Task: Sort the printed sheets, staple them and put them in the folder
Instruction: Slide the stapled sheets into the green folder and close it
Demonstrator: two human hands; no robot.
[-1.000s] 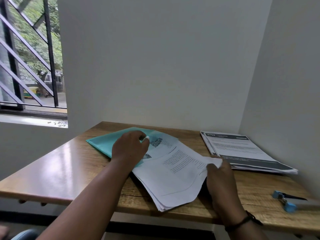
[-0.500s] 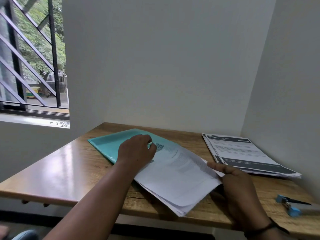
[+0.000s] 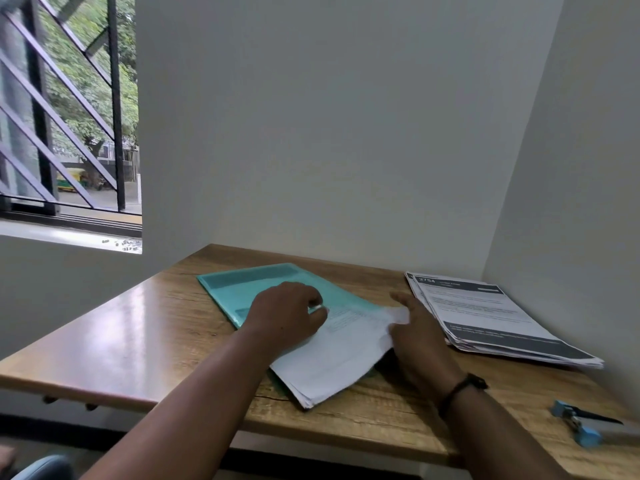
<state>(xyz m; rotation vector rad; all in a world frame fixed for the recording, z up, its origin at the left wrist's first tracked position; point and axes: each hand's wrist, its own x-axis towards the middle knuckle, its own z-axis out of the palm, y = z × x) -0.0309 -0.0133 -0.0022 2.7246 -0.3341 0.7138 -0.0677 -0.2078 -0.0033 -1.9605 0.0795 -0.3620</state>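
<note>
Deeper into the glossy teal folder [image 3: 242, 284] slid the white sheets [image 3: 332, 362]; both grips clamped.

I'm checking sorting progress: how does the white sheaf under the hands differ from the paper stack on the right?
The white sheaf of sheets is held by both hands and overhangs the wooden desk's front edge; the dark-banded stack of printed sheets lies untouched, fully on it. The sheaf overlaps the teal plastic folder; the stack doesn't. Both are multi-sheet.

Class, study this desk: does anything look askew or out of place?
Yes. The sheaf of sheets lies skewed half out of the teal folder, a corner overhanging the desk edge. The stapler lies open.
</note>
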